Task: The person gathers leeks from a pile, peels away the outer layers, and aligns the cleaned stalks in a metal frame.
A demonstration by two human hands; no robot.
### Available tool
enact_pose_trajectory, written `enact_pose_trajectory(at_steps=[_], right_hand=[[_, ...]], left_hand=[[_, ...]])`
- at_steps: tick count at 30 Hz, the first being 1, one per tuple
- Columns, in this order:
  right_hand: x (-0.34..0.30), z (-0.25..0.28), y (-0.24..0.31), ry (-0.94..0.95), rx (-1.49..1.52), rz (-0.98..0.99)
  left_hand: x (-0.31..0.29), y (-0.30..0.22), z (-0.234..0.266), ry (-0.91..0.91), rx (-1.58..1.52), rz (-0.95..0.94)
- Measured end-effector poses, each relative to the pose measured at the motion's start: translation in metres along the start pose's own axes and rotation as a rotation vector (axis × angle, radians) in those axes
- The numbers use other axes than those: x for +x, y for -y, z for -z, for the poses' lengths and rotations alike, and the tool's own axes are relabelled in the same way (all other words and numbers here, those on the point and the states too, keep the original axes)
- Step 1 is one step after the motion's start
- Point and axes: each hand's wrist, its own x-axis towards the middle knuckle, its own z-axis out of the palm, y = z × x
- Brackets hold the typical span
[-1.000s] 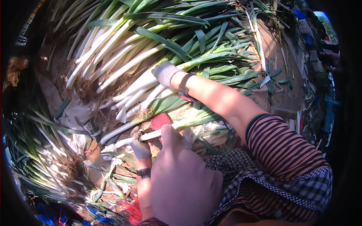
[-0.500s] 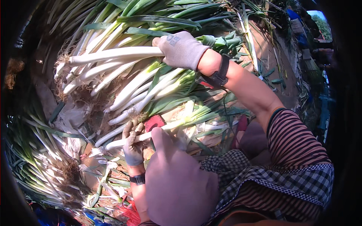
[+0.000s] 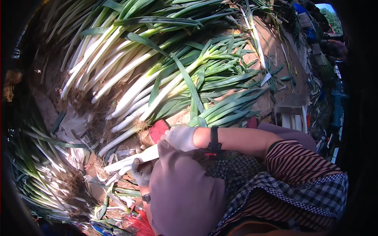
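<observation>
Long green onions with thick white stalks and stringy roots lie between my hands (image 3: 130,160), their root ends pointing left. My left hand (image 3: 142,171), in a grey, dirt-stained glove, has its fingers wrapped round these stalks near the roots. Just to the right, my right hand (image 3: 180,137), in a pale glove, is closed over the same stalks higher up. Purple cloth (image 3: 187,192) below hides part of both hands and the stalks' upper ends. Beyond them a pile of green onions (image 3: 134,94) spreads out, white ends left and green leaves right.
Another heap of green onions (image 3: 43,177) lies at the left. A red piece (image 3: 158,130) sits just behind my hands. Peeled scraps and red string (image 3: 138,223) litter the near ground. Loose leaves (image 3: 289,78) lie at the right.
My right hand has come down toward me from the far pile, bringing the green onions it held over to my left hand. The stalks between my hands now form a thicker bunch.
</observation>
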Motion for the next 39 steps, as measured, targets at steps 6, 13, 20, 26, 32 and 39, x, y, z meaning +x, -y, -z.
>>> enact_pose_trajectory(at_steps=[6,13,20,26,32,39], right_hand=[[0.034,0.054,-0.076,-0.709,-0.534,-0.139],[0.046,0.092,-0.108,-0.242,-0.464,-0.149],[0.009,0.104,-0.117,0.296,-0.497,-0.226],[-0.099,0.188,-0.165,-0.470,-0.643,-0.227],[-0.201,0.228,-0.043,-1.042,-0.281,-0.136],[-0.184,0.148,0.022,-0.971,0.385,0.346]], left_hand=[[-0.017,-0.005,0.031,-0.160,-0.109,0.038],[-0.003,-0.008,0.036,-0.268,-0.130,0.068],[0.004,-0.015,-0.011,-0.187,0.051,-0.070],[0.017,-0.043,-0.084,0.088,0.270,-0.199],[0.019,-0.059,-0.213,0.322,0.622,-0.225],[0.004,-0.018,-0.374,0.774,0.965,-0.163]])
